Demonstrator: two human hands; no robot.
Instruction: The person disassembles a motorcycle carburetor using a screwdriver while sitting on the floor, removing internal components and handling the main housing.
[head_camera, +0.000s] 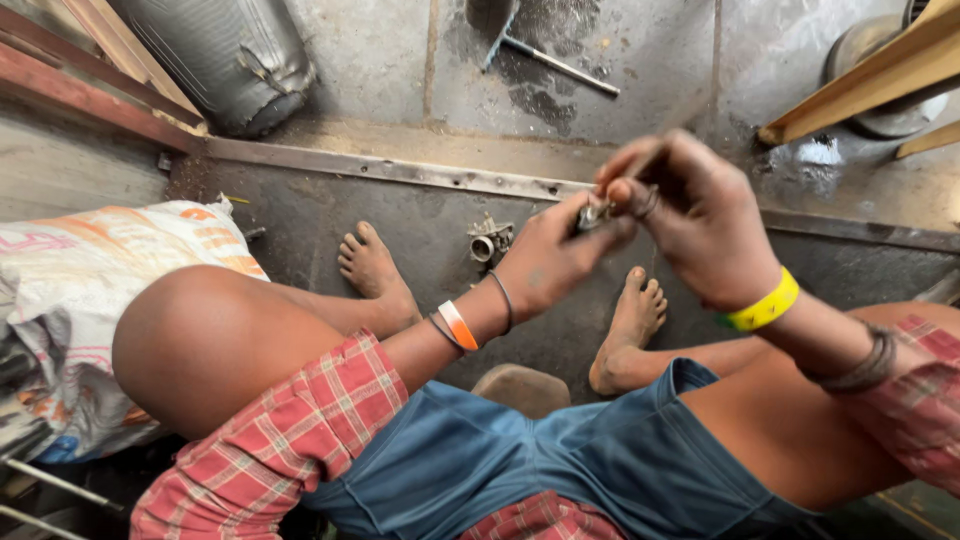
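Left hand (545, 262) and right hand (690, 215) both pinch one small metal part (597, 213), seemingly, above the carburetor (488, 241).

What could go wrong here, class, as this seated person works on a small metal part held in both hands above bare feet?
1. The small metal part is pinched only by fingertips of the left hand and right hand; it might slip and strike the bare feet below.
2. A dropped piece could be hard to find on the dark, stained floor, near the other metal part.
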